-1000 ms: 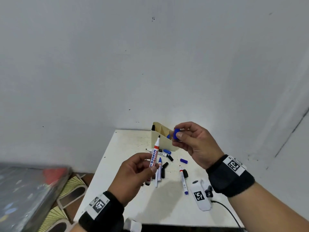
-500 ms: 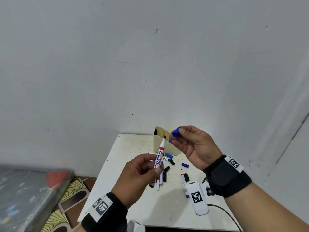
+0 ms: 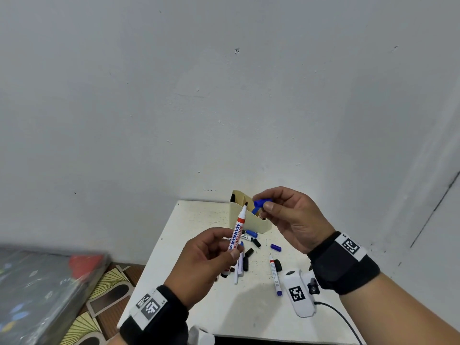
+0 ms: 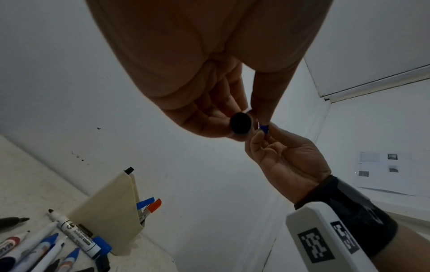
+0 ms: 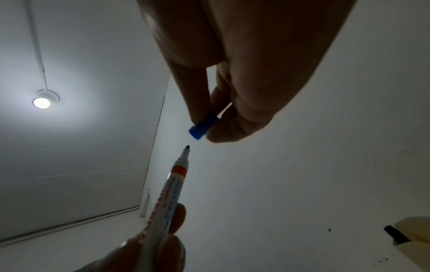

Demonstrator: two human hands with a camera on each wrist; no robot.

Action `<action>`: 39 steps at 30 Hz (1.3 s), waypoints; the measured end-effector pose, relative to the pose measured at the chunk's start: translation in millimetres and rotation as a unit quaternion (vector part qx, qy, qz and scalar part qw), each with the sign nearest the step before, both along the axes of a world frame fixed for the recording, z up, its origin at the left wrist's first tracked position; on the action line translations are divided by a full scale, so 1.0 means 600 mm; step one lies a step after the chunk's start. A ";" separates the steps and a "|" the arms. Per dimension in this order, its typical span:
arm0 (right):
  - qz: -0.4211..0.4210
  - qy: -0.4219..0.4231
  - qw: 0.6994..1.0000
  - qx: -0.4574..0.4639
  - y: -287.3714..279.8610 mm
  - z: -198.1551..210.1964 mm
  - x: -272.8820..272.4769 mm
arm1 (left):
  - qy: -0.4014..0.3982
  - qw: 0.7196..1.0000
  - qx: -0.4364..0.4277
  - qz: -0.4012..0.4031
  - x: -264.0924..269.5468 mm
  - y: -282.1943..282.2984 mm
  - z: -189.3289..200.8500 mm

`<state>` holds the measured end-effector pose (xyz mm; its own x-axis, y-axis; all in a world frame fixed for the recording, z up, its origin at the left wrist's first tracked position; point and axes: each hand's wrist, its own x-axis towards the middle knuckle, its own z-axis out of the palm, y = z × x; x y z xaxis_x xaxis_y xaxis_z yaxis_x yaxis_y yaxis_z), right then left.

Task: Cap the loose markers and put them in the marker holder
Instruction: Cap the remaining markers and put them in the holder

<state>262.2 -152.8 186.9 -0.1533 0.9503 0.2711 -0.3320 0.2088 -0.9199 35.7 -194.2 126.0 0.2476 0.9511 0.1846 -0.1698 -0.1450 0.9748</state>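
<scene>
My left hand (image 3: 219, 247) grips an uncapped white whiteboard marker (image 3: 237, 229) with an orange band, its dark tip pointing up. The same marker (image 5: 170, 187) rises from below in the right wrist view. My right hand (image 3: 271, 207) pinches a blue cap (image 3: 261, 203) between thumb and fingers, a short way up and right of the tip. The cap's (image 5: 201, 127) open end faces the tip with a small gap. The cream marker holder (image 3: 249, 215) stands behind, with several capped markers in it.
Several loose markers (image 3: 275, 275) and black and blue caps (image 3: 275, 247) lie on the white table (image 3: 199, 220) in front of the holder. A white tagged device (image 3: 300, 295) with a cable sits at the right. A wall stands close behind; the floor shows left.
The marker tip and the blue cap have drawn closer together. My right hand has turned the cap so its open end faces the tip.
</scene>
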 end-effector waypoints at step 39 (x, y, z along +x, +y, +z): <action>-0.118 -0.126 0.985 0.029 -0.007 0.004 -0.045 | 0.025 0.998 0.012 0.054 0.027 0.020 0.006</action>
<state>235.3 -156.8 189.0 0.0000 0.9517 0.3070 -0.0317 0.3068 -0.9512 52.2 -182.0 129.3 0.1540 0.9679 0.1986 -0.1039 -0.1840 0.9774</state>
